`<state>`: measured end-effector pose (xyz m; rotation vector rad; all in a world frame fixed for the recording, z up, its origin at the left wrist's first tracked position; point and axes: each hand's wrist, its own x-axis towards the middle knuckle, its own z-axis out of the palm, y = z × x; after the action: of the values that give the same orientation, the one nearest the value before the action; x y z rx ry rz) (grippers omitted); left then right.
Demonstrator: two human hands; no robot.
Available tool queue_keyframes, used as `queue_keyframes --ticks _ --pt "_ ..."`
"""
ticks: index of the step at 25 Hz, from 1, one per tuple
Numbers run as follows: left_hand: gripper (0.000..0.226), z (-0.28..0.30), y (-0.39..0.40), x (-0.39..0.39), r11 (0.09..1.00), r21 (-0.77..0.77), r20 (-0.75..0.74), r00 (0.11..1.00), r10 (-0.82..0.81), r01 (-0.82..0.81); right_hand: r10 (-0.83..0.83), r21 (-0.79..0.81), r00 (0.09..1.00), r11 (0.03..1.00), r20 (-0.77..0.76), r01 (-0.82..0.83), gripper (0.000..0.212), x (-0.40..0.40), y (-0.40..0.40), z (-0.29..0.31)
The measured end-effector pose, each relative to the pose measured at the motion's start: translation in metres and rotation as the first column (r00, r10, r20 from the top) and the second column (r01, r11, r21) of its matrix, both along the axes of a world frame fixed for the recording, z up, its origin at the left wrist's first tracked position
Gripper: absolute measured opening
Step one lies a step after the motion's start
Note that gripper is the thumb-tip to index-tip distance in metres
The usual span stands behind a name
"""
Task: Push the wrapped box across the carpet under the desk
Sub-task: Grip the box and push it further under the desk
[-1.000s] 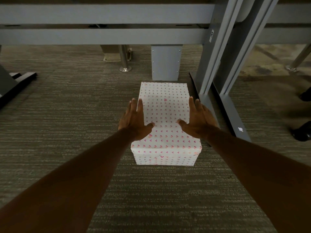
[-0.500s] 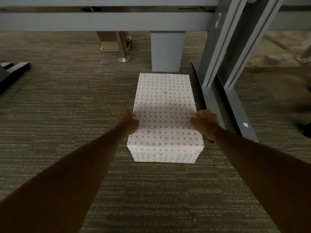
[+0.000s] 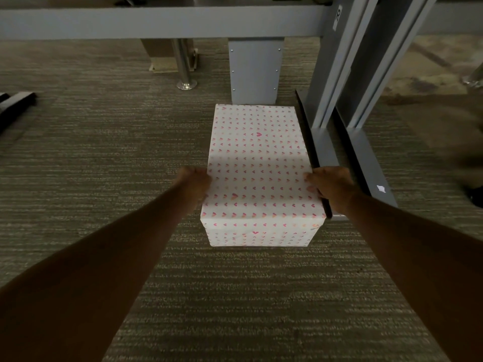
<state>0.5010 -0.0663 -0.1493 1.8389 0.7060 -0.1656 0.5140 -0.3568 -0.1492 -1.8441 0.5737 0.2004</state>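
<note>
wrapped box (image 3: 258, 163): rectangular, heart-print paper, on ribbed carpet (image 3: 104, 152) | left hand (image 3: 194, 182), right hand (image 3: 330, 188): clasping its sides, fingers apparently curled

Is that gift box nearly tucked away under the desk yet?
Partly. The wrapped box sits on the carpet, its far end at the grey panel. The left hand and right hand press its sides. Its near end may need another shove.

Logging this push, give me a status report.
Left hand and right hand clamp the white heart-patterned wrapped box sides. Box on carpet. Grey metal panel directly ahead.
</note>
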Motion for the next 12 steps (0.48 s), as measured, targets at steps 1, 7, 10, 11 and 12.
queue_keyframes --ticks 1,7,10,11,12 --pt "0.02 0.0 -0.003 0.003 0.999 -0.032 0.017 1.0 -0.011 0.012 0.011 -0.002 1.0 1.0 0.017 -0.011 0.024 0.003 -0.004 0.001" --pt "0.026 0.001 -0.03 0.024 0.995 -0.091 0.082 0.996 -0.029 0.036 -0.01 -0.012 0.998 1.0 0.062 0.011 0.032 0.028 -0.029 0.01" --pt "0.026 0.0 -0.043 0.031 0.996 -0.087 0.098 0.995 -0.018 0.027 0.0 -0.015 0.997 1.0 0.073 0.001 0.031 0.037 -0.039 0.012" --pt "0.024 0.0 -0.047 0.034 0.996 -0.086 0.104 0.995 -0.011 0.02 0.011 -0.019 0.997 1.0 0.075 -0.01 0.03 0.04 -0.041 0.012" --pt "0.022 -0.001 -0.051 0.037 0.996 -0.083 0.103 0.995 -0.012 0.021 0.019 -0.023 0.997 1.0 0.078 -0.017 0.028 0.042 -0.044 0.011"
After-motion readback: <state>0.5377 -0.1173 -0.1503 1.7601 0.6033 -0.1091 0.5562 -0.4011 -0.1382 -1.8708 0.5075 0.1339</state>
